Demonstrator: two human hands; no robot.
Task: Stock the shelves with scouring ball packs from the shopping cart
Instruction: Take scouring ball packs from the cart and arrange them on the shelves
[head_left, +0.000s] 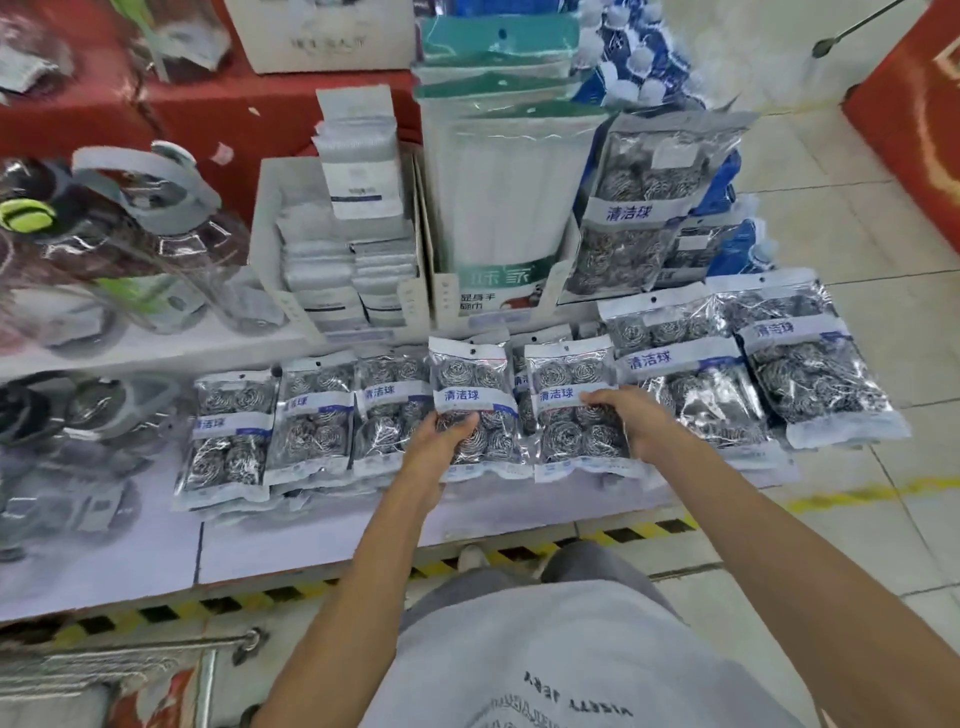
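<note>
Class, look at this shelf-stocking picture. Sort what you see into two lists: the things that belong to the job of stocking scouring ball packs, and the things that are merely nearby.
Belongs to the job:
- left hand gripping one scouring ball pack
- right hand gripping a second pack
- row of packs on the shelf
- shopping cart

Merely nearby:
- water jugs
- boxed sponges
- white cloth packs

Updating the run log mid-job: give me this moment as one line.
left hand: holds scouring pack | right hand: holds second pack | both at lower shelf row | phase: placing
</note>
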